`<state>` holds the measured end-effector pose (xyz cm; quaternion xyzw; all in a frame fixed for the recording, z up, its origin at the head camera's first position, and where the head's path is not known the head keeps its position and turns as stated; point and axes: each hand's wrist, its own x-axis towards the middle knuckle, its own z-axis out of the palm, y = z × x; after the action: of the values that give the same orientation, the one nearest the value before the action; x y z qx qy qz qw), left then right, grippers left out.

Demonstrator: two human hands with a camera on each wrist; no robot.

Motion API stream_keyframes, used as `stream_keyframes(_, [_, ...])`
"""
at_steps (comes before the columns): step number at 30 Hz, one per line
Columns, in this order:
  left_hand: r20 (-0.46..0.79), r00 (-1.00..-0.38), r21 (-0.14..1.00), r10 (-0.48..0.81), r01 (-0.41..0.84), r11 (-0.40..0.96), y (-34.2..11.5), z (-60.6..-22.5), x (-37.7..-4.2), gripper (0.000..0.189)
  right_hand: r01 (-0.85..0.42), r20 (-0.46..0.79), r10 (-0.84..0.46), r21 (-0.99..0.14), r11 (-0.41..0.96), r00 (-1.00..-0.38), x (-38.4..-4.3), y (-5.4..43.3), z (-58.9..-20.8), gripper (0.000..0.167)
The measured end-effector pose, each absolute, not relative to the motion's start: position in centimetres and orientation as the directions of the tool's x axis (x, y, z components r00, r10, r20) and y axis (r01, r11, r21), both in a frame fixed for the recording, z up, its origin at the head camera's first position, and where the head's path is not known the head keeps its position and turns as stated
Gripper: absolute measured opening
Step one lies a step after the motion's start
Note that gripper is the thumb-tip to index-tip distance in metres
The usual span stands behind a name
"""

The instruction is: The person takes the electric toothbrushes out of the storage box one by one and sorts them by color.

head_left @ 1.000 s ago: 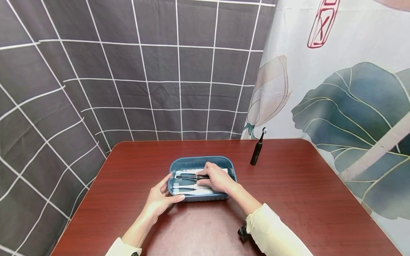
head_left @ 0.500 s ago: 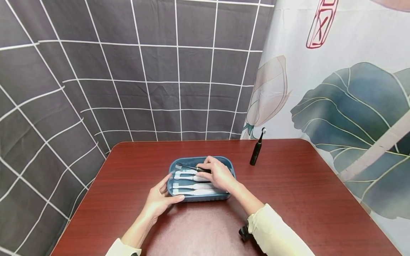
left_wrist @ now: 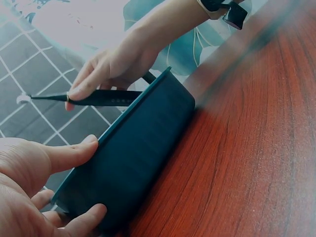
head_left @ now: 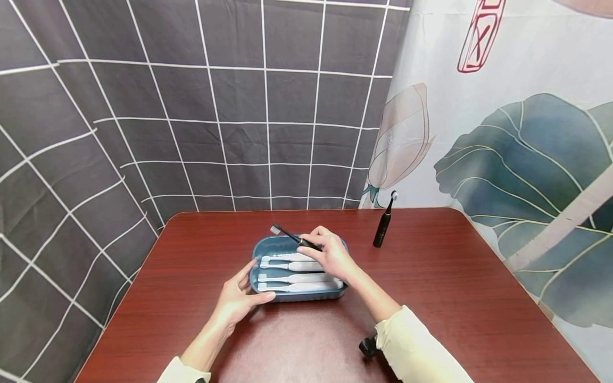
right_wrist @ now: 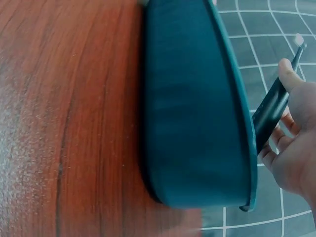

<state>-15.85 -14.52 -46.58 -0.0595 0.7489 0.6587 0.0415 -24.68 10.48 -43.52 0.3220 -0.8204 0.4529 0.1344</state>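
Note:
A blue plastic basket [head_left: 287,298] sits on the table with several white electric toothbrushes [head_left: 299,287] lying side by side in it, heads to the left. My left hand [head_left: 234,300] holds the basket's left front corner, its thumb at the rim in the left wrist view. Above the basket's back part, my right hand [head_left: 332,255] pinches a black electric toothbrush [left_wrist: 113,98] by its handle. Its bristle head points to the back left, past the back rim. In the right wrist view, the basket's wall [right_wrist: 197,108] hides the handle's lower end.
To the right of the basket, another black electric toothbrush [head_left: 382,229] stands near the back of the dark red wooden table [head_left: 445,298]. Behind the table hang a grey gridded curtain [head_left: 239,96] and a white curtain with leaf prints [head_left: 517,154].
My right hand has lifted the black toothbrush from among the white ones, up and toward the basket's back rim. My left hand and the basket have stayed in place.

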Motion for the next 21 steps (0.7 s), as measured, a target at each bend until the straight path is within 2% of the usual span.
stream_keyframes(6, [-0.143,-0.989,0.980,-0.036,-0.147,0.132,-14.5,-46.3,-15.7,0.096,-0.631,0.521,-0.368,-0.710,0.314,-0.770,-24.7,10.9,-42.9,0.024])
stream_keyframes(13, [-0.141,-0.989,0.980,-0.043,-0.145,0.137,-14.6,-46.4,-15.6,0.096,-0.590,0.497,-0.327,-0.737,0.330,-0.804,-24.7,11.2,-42.3,0.025])
stream_keyframes(21, [-0.141,-0.989,0.981,-0.045,-0.145,0.128,-14.5,-46.4,-15.7,0.097,-0.532,0.469,-0.256,-0.782,0.325,-0.845,-22.9,12.0,-38.3,0.026])
